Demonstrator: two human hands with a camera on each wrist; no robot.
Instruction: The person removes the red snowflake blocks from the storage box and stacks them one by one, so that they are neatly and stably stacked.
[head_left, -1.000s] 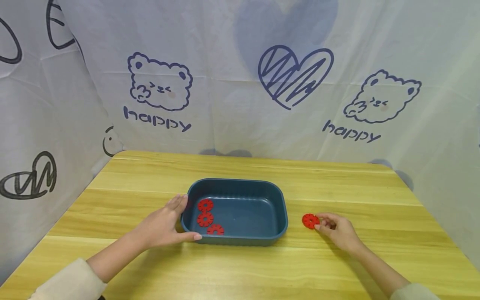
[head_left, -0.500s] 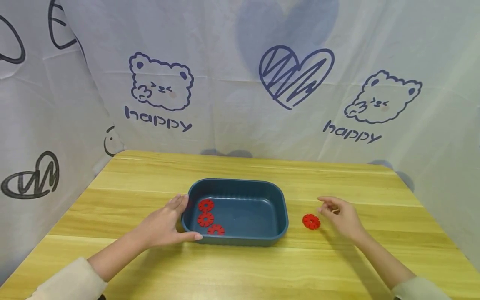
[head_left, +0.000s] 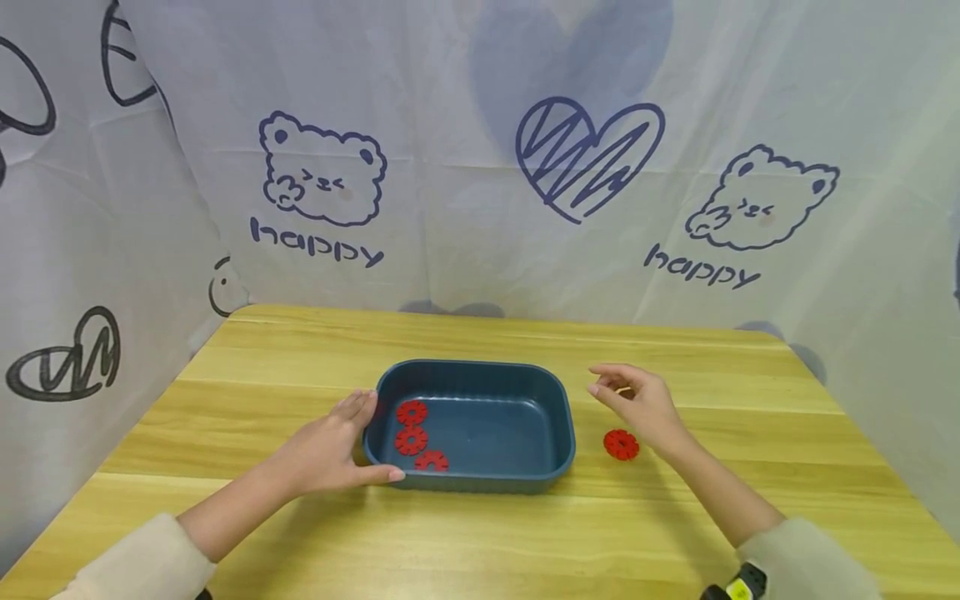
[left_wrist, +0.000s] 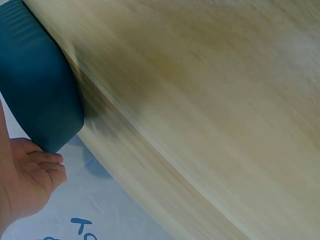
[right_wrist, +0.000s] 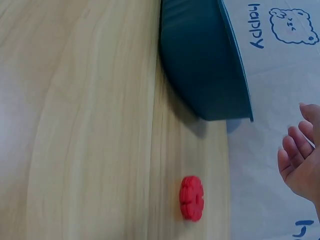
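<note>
A dark blue rectangular tub (head_left: 487,482) stands mid-table. My left hand (head_left: 330,450) holds its left end, thumb along the front wall and fingers at the left rim; the left wrist view shows those fingers bent at the tub's edge. Inside, at the left, lie three red notched plastic discs (head_left: 411,440), the nearest partly hidden by the front wall. Right of the tub, more red notched discs (right_wrist: 191,198) sit in a small stack on the table, looking like one disc from the head. My right hand (head_left: 637,404) hovers beyond the stack, fingers loosely bent, with nothing visible between them.
The wooden table (head_left: 480,550) ends at the back against a white cloth (head_left: 465,225) printed with bears, hearts and "happy". More cloth hangs on the left and right. Part of a dark and yellow device (head_left: 738,587) shows at the right sleeve.
My right hand has let go of the red disc at the stack, risen away from it and moved left toward the tub. My left hand and the tub stay put.
</note>
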